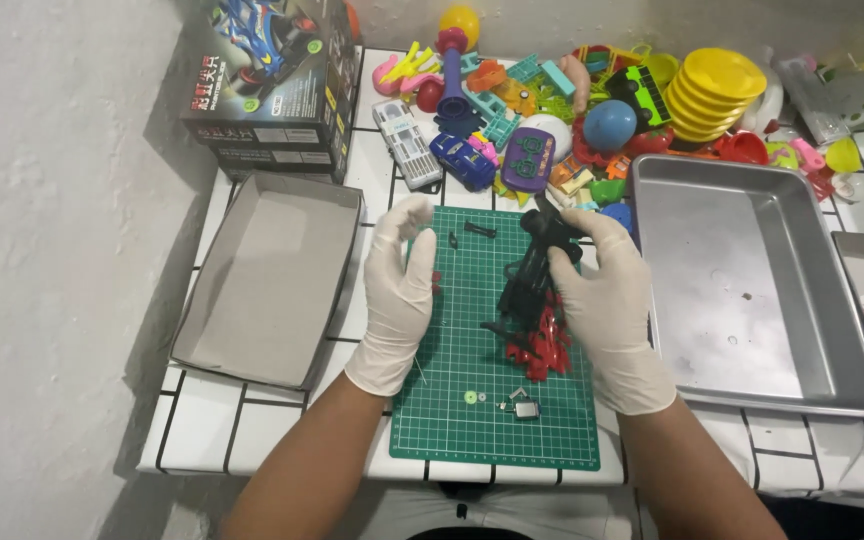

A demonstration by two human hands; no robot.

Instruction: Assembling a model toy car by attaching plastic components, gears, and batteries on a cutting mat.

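Over the green mat [472, 330] on the table [252, 420], the right hand [602, 300] grips a black chassis [537, 265] above red parts [542, 345], while the left hand [399, 290] hovers open beside it.

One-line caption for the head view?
Gloved right hand grips black toy car chassis above green cutting mat; left hand open.
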